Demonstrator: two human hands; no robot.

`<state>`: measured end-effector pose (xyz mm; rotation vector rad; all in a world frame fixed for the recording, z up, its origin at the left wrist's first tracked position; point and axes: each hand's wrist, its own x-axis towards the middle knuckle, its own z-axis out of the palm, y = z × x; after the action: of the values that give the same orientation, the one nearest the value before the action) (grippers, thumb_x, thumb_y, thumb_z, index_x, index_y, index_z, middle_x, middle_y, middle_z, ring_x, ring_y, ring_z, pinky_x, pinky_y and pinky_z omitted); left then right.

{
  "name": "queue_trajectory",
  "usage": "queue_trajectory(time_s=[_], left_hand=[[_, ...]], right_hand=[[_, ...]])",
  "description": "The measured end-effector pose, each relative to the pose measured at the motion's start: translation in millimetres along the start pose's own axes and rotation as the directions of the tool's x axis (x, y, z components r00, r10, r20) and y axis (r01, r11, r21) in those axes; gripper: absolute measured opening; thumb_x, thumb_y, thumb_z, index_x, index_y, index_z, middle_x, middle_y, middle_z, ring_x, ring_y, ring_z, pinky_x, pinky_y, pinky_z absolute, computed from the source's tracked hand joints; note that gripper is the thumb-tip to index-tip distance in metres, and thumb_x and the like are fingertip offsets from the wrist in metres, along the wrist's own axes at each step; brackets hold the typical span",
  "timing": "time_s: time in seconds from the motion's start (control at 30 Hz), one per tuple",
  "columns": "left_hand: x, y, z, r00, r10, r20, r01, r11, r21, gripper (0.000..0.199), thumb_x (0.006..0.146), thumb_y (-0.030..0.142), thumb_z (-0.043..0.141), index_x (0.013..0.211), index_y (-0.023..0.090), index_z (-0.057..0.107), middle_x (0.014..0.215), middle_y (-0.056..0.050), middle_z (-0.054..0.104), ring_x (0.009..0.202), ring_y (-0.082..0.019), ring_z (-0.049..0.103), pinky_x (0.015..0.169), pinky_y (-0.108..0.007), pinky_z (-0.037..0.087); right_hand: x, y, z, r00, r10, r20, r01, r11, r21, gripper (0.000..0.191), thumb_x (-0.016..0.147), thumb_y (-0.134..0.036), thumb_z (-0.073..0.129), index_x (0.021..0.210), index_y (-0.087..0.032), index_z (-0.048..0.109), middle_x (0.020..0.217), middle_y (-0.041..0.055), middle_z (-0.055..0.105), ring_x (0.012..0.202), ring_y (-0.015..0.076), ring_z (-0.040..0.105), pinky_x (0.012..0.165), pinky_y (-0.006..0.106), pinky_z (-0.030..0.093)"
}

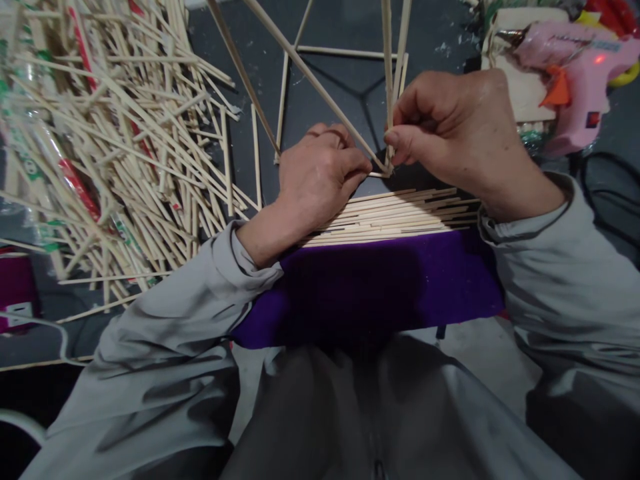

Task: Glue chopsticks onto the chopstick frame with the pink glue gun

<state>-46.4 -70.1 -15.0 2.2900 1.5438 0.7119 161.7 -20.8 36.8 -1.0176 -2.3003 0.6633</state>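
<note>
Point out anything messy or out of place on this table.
The stick heap at left looks messy: sticks lie crisscrossed among plastic wrappers, unlike the roughly parallel sticks beside the purple cloth.

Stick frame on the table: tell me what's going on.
The right hand pinches an upright stick at the near right corner of the stick frame, while the left hand is at its near edge. Loose sticks lie along a purple cloth. A stick pile is on the left, a pink glue gun on the right.
</note>
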Motion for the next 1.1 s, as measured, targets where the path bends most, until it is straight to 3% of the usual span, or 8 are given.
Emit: queue_trajectory(time_s=[0.17,0.6,0.93,1.1], left_hand=[[0.8,1.6,-1.2,0.998,-0.044,0.051,0.046,0.998,-0.033,0.032,0.092,0.054,0.053,0.097,0.034,0.077,0.096,-0.009,0.072,0.114,-0.037,0.054,0.093,-0.058,0.044],[1.7,2.0,-1.1,1.000,-0.009,0.011,0.009,1.000,0.011,0.026,0.092,0.051,0.056,0.092,0.034,0.076,0.089,-0.008,0.071,0.107,-0.034,0.057,0.089,-0.056,0.049],[-0.1,12.0,-7.9,0.997,-0.057,0.050,0.052,0.994,0.092,0.024,0.094,0.044,0.056,0.095,0.032,0.077,0.099,-0.008,0.072,0.112,-0.033,0.061,0.091,-0.050,0.050],[0.2,10.3,-7.0,0.998,-0.033,0.056,0.026,0.994,0.106,0.025,0.094,0.045,0.056,0.096,0.032,0.077,0.099,-0.008,0.072,0.110,-0.033,0.061,0.089,-0.052,0.051]], right_hand=[[-0.2,0.8,0.1,1.000,-0.015,0.012,0.015,1.000,0.001,0.013,0.084,-0.015,0.068,0.074,-0.022,0.063,0.070,-0.0009,0.068,0.066,0.0148,0.064,0.058,0.028,0.041],[-0.3,0.8,3.4,1.000,-0.018,-0.019,0.017,0.998,-0.052,0.012,0.082,-0.016,0.067,0.076,-0.023,0.060,0.071,-0.0024,0.068,0.067,0.0147,0.064,0.060,0.028,0.040],[-2.5,1.0,3.3,1.000,-0.020,-0.009,0.019,0.998,-0.060,0.016,0.085,-0.018,0.067,0.077,-0.029,0.058,0.075,-0.0007,0.071,0.071,0.0198,0.067,0.061,0.035,0.044],[-3.6,1.7,5.3,1.000,-0.008,-0.029,0.008,1.000,-0.017,0.014,0.085,-0.018,0.068,0.077,-0.028,0.061,0.074,-0.0013,0.070,0.069,0.0174,0.067,0.058,0.032,0.044]])
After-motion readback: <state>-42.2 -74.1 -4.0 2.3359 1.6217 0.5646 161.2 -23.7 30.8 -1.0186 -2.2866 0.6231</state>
